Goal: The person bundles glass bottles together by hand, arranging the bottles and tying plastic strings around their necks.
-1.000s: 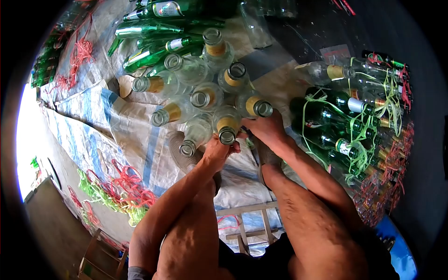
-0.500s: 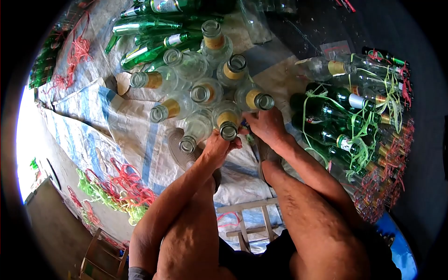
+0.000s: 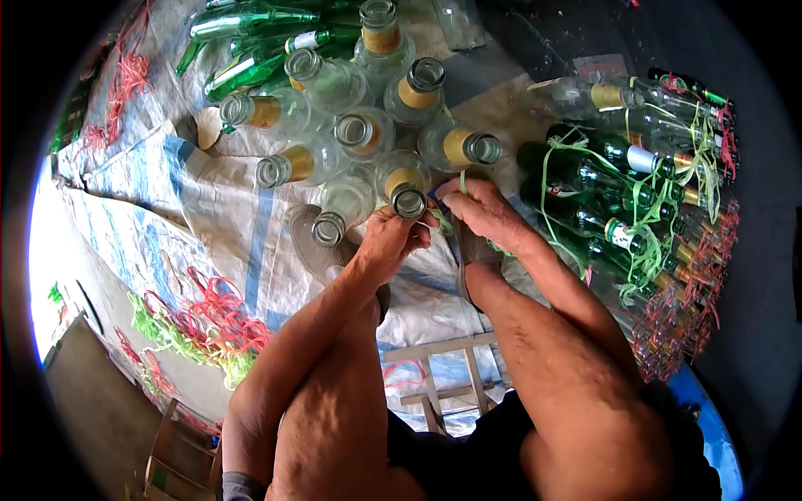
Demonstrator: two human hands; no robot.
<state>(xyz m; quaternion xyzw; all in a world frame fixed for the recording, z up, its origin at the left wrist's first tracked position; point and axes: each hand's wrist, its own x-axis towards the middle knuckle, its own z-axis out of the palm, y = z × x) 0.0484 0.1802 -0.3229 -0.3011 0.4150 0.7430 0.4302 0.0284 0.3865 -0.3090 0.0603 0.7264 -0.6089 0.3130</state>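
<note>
Several clear glass bottles (image 3: 359, 134) with yellow neck labels stand in a cluster in front of my feet, mouths towards me. My left hand (image 3: 394, 238) is closed beside the nearest bottle (image 3: 405, 179), its fingers pinched on a green string (image 3: 443, 221). To its right my right hand (image 3: 483, 207) is also closed on the green string, a loop of which shows above its fingers. A small dark blue thing, too small to make out, peeks out between the hands. The string's path round the bottles is mostly hidden.
Green bottles (image 3: 259, 25) lie at the upper left. Tied bundles of green bottles (image 3: 597, 196) and clear ones lie at the right. Red and green string (image 3: 209, 326) is heaped at the lower left. A wooden stool (image 3: 180, 451) stands beyond it. My shoes (image 3: 317, 242) rest on the sheet.
The view has shifted, so the bottles appear higher. My right hand has risen slightly against the bottles, and more green string shows at both hands. The rightmost clear bottle leans further right.
</note>
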